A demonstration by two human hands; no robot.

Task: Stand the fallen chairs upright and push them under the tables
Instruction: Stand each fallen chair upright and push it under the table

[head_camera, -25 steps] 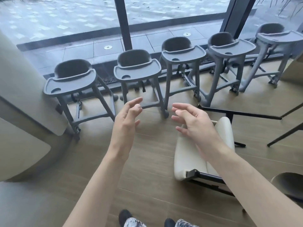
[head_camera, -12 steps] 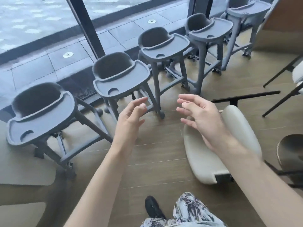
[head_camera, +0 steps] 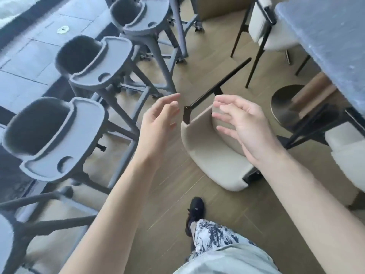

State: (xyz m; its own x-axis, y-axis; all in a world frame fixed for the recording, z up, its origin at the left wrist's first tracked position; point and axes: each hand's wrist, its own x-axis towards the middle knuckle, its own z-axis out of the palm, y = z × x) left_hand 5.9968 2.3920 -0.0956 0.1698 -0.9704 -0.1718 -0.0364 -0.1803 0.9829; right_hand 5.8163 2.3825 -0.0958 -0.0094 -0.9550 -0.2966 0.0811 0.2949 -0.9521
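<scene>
A cream upholstered chair (head_camera: pixel 215 161) with thin black legs lies tipped over on the wooden floor, one black leg (head_camera: pixel 219 86) pointing up and away. My left hand (head_camera: pixel 158 123) hovers just left of the chair's raised edge, fingers relaxed and spread, holding nothing. Above the chair's seat floats my right hand (head_camera: pixel 243 123), fingers loosely bent, also holding nothing. Neither hand touches the chair. The grey stone-look table (head_camera: pixel 325 42) stands at the right.
Several grey high chairs (head_camera: pixel 59 131) stand in a row on the left by the window. Two upright cream chairs (head_camera: pixel 272 32) (head_camera: pixel 347 155) sit beside the table. The table's round dark base (head_camera: pixel 286 103) is at the right. My foot (head_camera: pixel 195 212) is on the floor below.
The view has swung right and down, bringing the table into sight. Both hands have come closer to the fallen chair, which now lies directly under my right hand.
</scene>
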